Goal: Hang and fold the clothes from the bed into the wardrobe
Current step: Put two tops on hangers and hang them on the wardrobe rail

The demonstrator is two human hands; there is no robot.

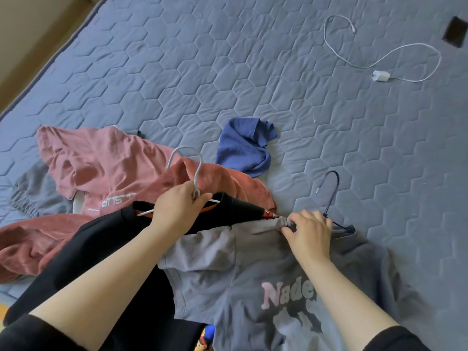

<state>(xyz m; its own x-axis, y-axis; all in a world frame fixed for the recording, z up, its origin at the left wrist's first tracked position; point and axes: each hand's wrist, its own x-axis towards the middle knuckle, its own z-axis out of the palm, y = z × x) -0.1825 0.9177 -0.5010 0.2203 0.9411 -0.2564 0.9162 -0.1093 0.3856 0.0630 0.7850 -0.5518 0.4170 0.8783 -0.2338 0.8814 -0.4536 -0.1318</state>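
Observation:
A black shirt (101,239) lies on the bed with a pale blue hanger (196,171) in its neck. My left hand (177,209) grips that hanger at the base of its hook. To the right lies a grey printed T-shirt (228,282) on a dark hanger (333,188). My right hand (309,231) pinches the grey shirt's collar beside the dark hanger's neck. Behind them lie a pink T-shirt (101,160), a rust-coloured garment (228,183) and a crumpled blue garment (243,145).
The blue quilted mattress (228,72) stretches away ahead. A white charger with its cable (381,76) lies at the far right, near a small black object (455,31). Grey shorts (33,191) sit at the left. The bed's left edge (45,59) borders the floor.

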